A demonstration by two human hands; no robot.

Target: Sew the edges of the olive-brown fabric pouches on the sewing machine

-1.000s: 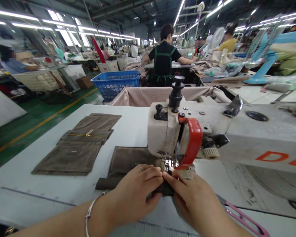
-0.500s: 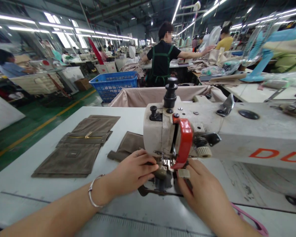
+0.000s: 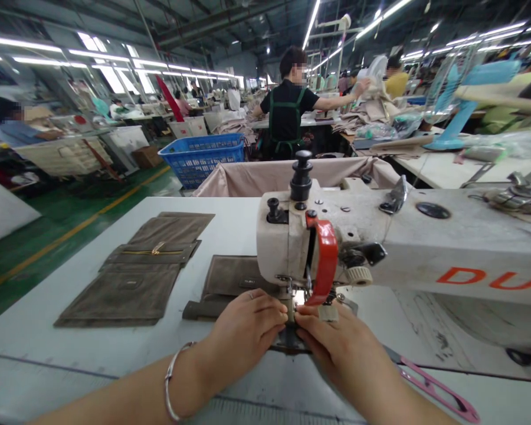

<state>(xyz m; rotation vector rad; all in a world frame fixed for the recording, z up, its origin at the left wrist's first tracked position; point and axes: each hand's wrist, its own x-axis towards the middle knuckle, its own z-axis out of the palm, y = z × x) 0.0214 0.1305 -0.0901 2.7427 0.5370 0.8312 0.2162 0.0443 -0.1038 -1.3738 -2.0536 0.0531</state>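
Observation:
A white sewing machine (image 3: 272,245) with a red guard (image 3: 325,260) stands before me. A brown fabric panel (image 3: 230,274) with a small label lies at its left, its right end hidden under the machine head. My left hand (image 3: 250,321), with a bracelet at the wrist, pinches the panel's folded edge just left of the needle area. Close on the other side, my right hand (image 3: 336,336) has thumb and forefinger pressed together at the same edge, beside the presser foot. The two sets of fingertips are nearly touching. The needle itself is hard to make out.
Brown fabric pieces (image 3: 119,289), one with a zip, lie on the table's left. A pink-handled tool (image 3: 442,386) rests by my right forearm. Behind the machine are a fabric-lined bin (image 3: 243,177), a blue basket (image 3: 203,156) and a co-worker (image 3: 287,112) with an arm outstretched.
My right hand has moved left, closing in on my left hand at the needle area. The brown panel has turned and shifted, showing its label. More of the pink-handled tool shows.

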